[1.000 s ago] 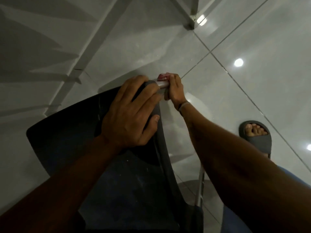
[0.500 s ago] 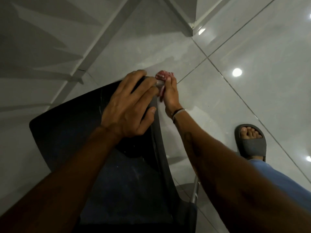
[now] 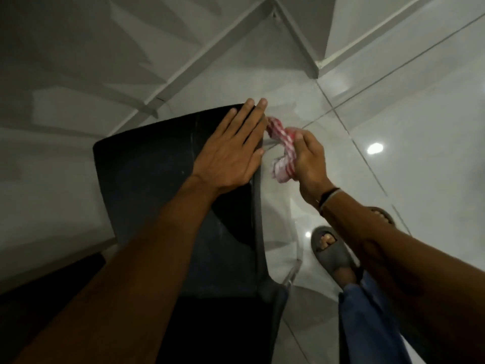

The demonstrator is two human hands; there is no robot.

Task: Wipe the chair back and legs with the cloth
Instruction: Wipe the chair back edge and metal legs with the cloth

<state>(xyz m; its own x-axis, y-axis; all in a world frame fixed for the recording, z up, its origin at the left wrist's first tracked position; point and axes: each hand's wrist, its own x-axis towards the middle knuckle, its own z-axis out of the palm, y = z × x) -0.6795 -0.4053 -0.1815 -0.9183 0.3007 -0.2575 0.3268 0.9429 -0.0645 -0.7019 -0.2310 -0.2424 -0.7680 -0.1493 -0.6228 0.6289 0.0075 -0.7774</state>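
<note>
Cloth (image 3: 282, 151), red-and-white checked and bunched into soft folds, is gripped in the right hand (image 3: 309, 164), whose fingers close around its lower part while the upper end trails toward the chair's far right corner. The cloth sits just beside the right edge of the chair (image 3: 147, 179), touching or nearly touching a thin metal leg (image 3: 270, 144) that juts out there; the exact contact is hard to tell. A dark band and a pale band (image 3: 329, 197) circle the right wrist.

The left hand (image 3: 231, 153) lies open and flat on the chair, fingers straight and spread a little, fingertips reaching the far edge near that same corner. It grips nothing.

The chair is dark, smooth and slightly glossy, a broad curved panel with rounded corners, faint pale scuffs on its surface and a thicker grey rim (image 3: 258, 227) running down its right side. Another shiny metal leg (image 3: 292, 274) shows below the rim, near the lower right.

On the right, a foot in a grey rubber slide sandal (image 3: 332, 254) stands on the floor (image 3: 420, 114), with a blue trouser leg (image 3: 367, 319) above it. The floor is glossy pale tile with thin dark joints and bright round light reflections. A white framework of slanting bars (image 3: 210, 51) crosses the upper part of the view.
</note>
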